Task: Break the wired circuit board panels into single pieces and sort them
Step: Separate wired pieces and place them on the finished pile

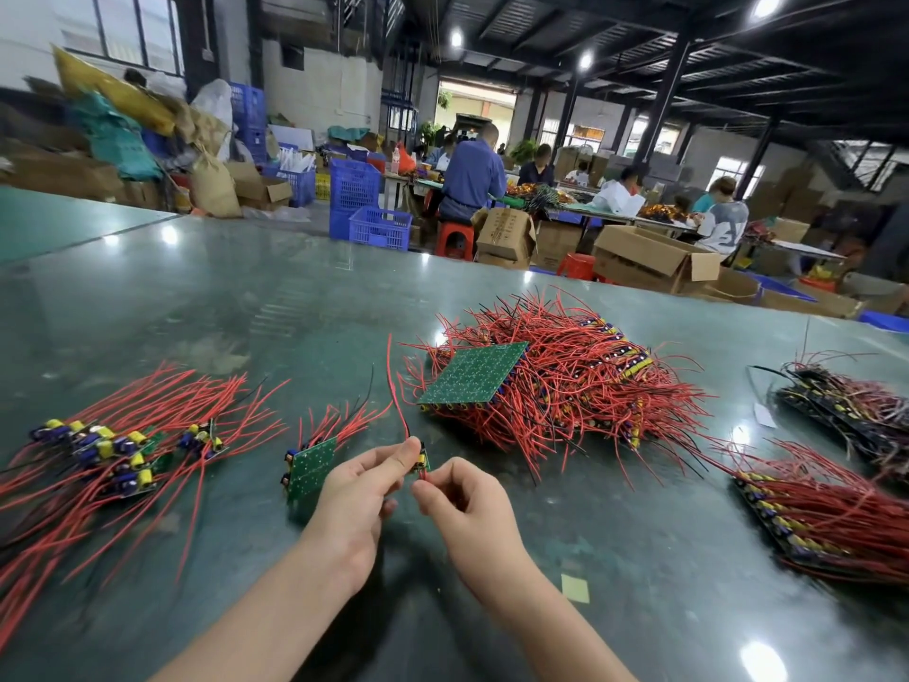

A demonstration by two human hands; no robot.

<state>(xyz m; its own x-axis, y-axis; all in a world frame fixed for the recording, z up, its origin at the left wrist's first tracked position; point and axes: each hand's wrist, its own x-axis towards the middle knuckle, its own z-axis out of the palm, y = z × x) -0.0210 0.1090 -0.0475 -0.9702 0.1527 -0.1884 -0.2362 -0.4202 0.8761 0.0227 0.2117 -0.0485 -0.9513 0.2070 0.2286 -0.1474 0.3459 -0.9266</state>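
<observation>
My left hand point(356, 489) grips a green panel strip point(310, 467) with red wires fanning up from it. Between its thumb and my right hand point(467, 504) sits one small single board point(421, 459), pinched by both hands, its red wire rising above. A heap of wired panels point(565, 381) lies behind my hands, topped by a green panel point(472, 374) face down. Single pieces with yellow and blue parts point(108, 452) lie in a pile at the left.
Dark wired panels point(806, 514) lie at the right, with more point(856, 411) behind them. A small yellow paper scrap point(574, 589) lies near my right forearm. The green glass-topped table point(246, 312) stretches ahead. Beyond its far edge are cardboard boxes point(649, 258), blue crates and seated workers.
</observation>
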